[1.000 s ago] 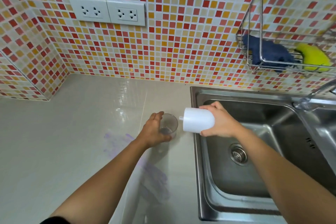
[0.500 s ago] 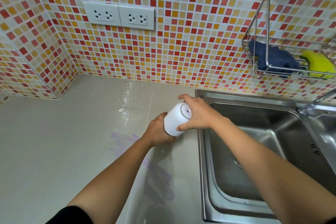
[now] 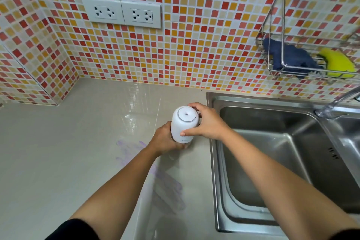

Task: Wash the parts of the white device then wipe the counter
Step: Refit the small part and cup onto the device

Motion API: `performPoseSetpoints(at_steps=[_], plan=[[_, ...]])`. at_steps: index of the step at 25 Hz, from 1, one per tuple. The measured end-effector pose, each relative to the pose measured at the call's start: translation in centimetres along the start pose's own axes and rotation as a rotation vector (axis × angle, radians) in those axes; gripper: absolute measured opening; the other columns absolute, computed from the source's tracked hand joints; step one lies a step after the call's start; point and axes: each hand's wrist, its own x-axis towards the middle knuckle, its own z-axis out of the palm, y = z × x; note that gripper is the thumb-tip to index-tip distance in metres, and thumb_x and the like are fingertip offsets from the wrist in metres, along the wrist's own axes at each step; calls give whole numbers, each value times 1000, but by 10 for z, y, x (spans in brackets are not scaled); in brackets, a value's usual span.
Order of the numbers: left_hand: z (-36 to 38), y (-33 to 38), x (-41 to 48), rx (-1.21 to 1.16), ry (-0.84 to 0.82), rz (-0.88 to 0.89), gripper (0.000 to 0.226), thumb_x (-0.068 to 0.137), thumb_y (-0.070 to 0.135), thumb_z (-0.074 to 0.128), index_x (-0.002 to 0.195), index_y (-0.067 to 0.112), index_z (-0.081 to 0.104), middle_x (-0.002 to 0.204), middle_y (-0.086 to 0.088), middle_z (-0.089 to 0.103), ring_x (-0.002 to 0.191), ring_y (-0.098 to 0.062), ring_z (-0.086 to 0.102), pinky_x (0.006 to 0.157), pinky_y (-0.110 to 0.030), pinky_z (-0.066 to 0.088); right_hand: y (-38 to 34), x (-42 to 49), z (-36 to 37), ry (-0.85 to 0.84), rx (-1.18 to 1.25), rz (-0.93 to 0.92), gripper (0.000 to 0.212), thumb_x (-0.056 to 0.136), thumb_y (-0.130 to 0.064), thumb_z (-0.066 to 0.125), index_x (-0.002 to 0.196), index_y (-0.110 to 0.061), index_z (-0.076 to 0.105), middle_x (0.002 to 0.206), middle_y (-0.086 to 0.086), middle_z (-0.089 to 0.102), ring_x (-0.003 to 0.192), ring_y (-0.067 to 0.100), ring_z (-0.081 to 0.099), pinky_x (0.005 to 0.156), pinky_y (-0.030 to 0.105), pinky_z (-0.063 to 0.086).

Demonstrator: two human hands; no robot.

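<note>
smooth, cylindrical white device (image 3: 184,125) upright on glossy bench (image 3: 58,161); right hand (image 3: 209,123) fingers (image 3: 191,105) curled round top, left hand (image 3: 164,141) round base.

white device (image 3: 185,126): looking like smooth, satin white plastic
table (image 3: 58,161): shining as glossy, smooth beige tile, mirroring the wall
sink (image 3: 263,119): showing brushed steel, gleaming dully
rack (image 3: 283,25): glinting as polished metal wire
cloth (image 3: 288,58): appearing soft, matt blue fabric
2 sockets (image 3: 121,12): looking like matt white plastic

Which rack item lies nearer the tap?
The yellow sponge, at the right end of the rack; the blue cloth lies left of it.
</note>
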Motion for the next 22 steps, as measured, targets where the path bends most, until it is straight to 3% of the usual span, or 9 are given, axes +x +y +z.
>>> performPoseSetpoints(at_steps=[7,11,14,19,22], plan=[[0,-6,1,38,-24,19,80,49,37,86,120,24,52,111,5,66,98,-17,63,86,-38,54,6,-2,13,82,-26,16,80,45,-47,88,113,-25,50,114,-3,58,102,16,54,89,37,49],[-12,-12,-1,77,-79,-5,79,60,13,81,131,16,45,127,-3,57,113,-22,56,92,-37,52,11,-2,20,83,-35,18,80,47,-47,87,114,-25,48,115,-2,56,102,17,53,89,35,47],[-31,-15,-4,125,-2,-67,79,71,-2,66,142,8,32,141,-12,44,126,-26,47,95,-33,48,14,-3,26,67,-47,26,81,49,-46,87,116,-24,46,116,-2,54,104,16,51,89,33,44],[-63,17,-12,56,201,-76,71,78,-10,58,141,10,33,141,-11,44,128,-26,45,94,-34,47,22,-5,36,45,-89,52,84,50,-48,86,118,-24,42,118,0,52,107,20,51,90,33,43],[-69,59,-18,28,255,-4,68,79,-10,55,141,10,34,140,-10,46,127,-24,46,95,-32,46,20,-10,32,-21,-124,27,104,51,-53,84,134,-17,32,135,5,40,124,24,41,102,33,37]])
